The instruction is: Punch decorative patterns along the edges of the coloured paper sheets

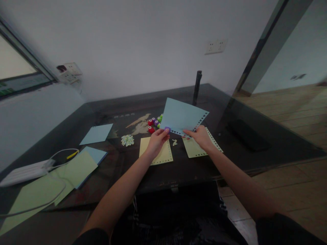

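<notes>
Above the middle of the table, a light blue sheet of card (182, 114) is held up tilted, with small holes along two of its edges. My left hand (158, 139) is closed on a small purple craft punch (167, 129) at the card's lower left corner. My right hand (200, 137) pinches the card's lower edge between thumb and fingers. Partly behind the card lie several red, purple and green punches (151, 129). Under my hands rest a yellow card (162, 153) and a pale green card (192, 149), both with punched edges.
Paper bits (127, 140) form a pile at left, with a smaller heap (174, 142) between the cards. Further left are a blue sheet (97, 134), green sheets (79, 166) and a white power strip (25, 173) with its cable. A black upright object (197, 87) stands at the back.
</notes>
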The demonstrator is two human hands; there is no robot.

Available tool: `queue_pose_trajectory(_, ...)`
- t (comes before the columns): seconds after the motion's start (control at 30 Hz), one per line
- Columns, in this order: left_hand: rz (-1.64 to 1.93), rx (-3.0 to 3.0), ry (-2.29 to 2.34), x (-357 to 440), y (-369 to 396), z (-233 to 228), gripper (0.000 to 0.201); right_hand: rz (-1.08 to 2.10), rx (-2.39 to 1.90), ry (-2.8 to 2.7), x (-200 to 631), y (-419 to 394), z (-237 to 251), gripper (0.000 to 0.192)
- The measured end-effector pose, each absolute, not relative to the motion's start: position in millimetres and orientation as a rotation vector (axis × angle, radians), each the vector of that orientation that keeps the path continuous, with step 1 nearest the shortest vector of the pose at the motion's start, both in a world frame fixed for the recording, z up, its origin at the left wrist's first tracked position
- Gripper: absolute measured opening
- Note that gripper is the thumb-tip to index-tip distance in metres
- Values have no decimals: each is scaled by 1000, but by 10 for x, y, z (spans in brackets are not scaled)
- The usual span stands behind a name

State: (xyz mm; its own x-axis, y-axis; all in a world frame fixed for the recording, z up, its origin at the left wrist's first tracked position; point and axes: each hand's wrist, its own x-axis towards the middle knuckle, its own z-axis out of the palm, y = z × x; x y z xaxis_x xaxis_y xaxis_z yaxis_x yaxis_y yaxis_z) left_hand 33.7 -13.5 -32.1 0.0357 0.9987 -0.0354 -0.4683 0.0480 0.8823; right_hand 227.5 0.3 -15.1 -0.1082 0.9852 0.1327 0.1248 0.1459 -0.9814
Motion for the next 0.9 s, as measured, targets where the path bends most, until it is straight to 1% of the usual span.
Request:
queue_pose_trajectory(0.37,1302,952,1014,321,-185,-276,30,1048,-1141,-1477,2289,-3,-143,21)
queue_pose_trajectory(0.63,1290,979,1050,315,-190,-276,31,1031,-1117,-1489,2309,52,-226,25)
queue_pose_trajectory(0.9,1284,992,1083,321,-192,-277,29,1014,-1116,-1511,2325,68,-265,22)
